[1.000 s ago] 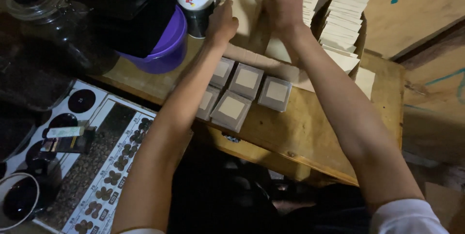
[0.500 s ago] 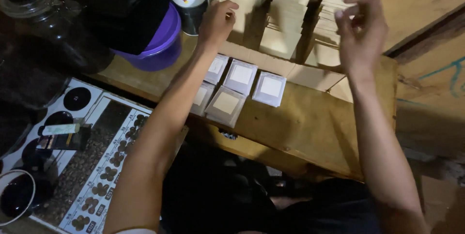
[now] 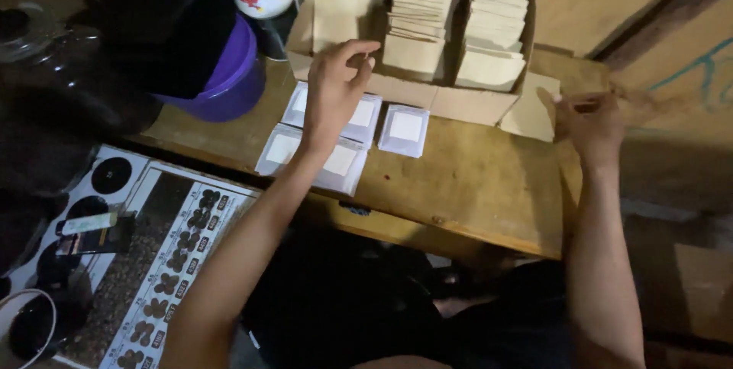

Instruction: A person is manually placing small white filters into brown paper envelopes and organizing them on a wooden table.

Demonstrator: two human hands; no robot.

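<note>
Left hand pinches empty air over white packets; right hand spread, blurred. A careless sweep could scatter packets off counter.

Tan packets fill open cardboard box.

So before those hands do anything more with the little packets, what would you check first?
1. Left hand free above the clear packets: ok, fingers curled, holding nothing visible.
2. Right hand empty: cannot tell, blurred.
3. Packets lying flat on the wooden bench: ok.
4. Cardboard box of tan envelopes within reach: ok.
5. Loose envelope beside the box secure: ok, flat.
</note>
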